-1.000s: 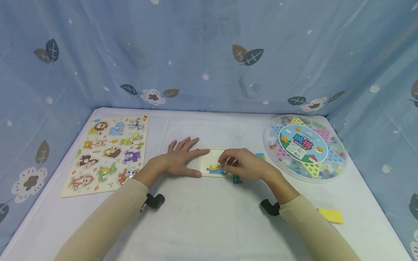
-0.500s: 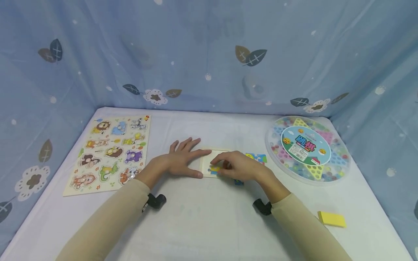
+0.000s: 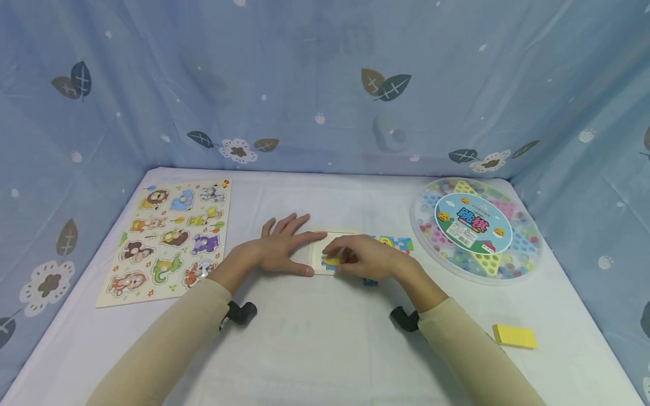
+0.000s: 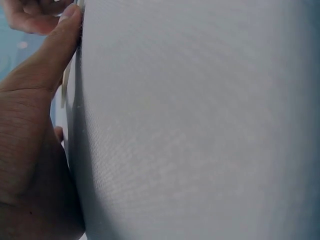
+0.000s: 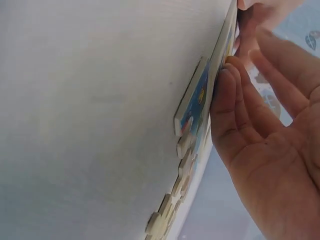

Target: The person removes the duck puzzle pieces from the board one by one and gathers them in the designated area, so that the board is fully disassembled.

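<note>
A small pale wooden puzzle tray (image 3: 317, 256) lies flat mid-table, with blue and yellow jigsaw pieces (image 3: 330, 263) along its lower part. My left hand (image 3: 280, 250) lies spread at the tray's left side, its thumb and forefinger touching the edge. Over the tray's right part, my right hand (image 3: 373, 256) has bent fingers, and thumb and fingertips come together at a jigsaw piece mostly hidden beneath them. In the right wrist view, these fingertips (image 5: 226, 80) meet at the tray's edge. A loose blue piece (image 3: 370, 282) lies just below the right hand.
More loose jigsaw pieces (image 3: 401, 243) lie right of the tray. An animal puzzle board (image 3: 167, 239) occupies the left. A round clear Chinese checkers box (image 3: 474, 231) stands at the right, and a yellow block (image 3: 515, 336) lies nearer. Patterned blue cloth (image 3: 304, 84) hangs behind.
My right hand has shifted a little to the left over the tray, uncovering more of the loose pieces on the right. My left hand stays put at the tray's edge.
</note>
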Tool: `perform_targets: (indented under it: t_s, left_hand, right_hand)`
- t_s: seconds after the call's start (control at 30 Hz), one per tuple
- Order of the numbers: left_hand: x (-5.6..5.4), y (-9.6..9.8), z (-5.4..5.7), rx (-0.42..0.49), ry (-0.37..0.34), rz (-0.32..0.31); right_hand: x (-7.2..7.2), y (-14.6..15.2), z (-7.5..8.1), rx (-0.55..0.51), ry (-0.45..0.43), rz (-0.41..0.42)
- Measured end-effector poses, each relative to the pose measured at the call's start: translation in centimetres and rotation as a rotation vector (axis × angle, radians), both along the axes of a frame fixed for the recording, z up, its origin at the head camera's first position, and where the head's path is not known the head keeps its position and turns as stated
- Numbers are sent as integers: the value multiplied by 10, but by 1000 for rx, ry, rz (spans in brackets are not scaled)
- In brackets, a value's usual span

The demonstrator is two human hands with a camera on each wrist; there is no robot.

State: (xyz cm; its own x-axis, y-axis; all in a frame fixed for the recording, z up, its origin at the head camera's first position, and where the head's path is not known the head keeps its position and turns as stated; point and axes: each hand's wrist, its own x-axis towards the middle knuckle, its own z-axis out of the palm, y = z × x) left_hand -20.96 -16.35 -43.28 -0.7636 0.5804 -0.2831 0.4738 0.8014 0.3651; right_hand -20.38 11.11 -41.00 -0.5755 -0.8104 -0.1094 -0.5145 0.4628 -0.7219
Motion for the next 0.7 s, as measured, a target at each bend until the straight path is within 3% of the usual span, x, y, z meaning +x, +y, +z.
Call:
perform_targets:
  t_s: [0.33, 0.7]
  left_hand:
    - [0, 0, -3, -3, 1, 11]
    - [-1, -2, -5, 22, 2, 5]
  right_hand:
    - [-4, 7, -2, -69, -153, -6]
    - [0, 3, -2, -7, -54, -12]
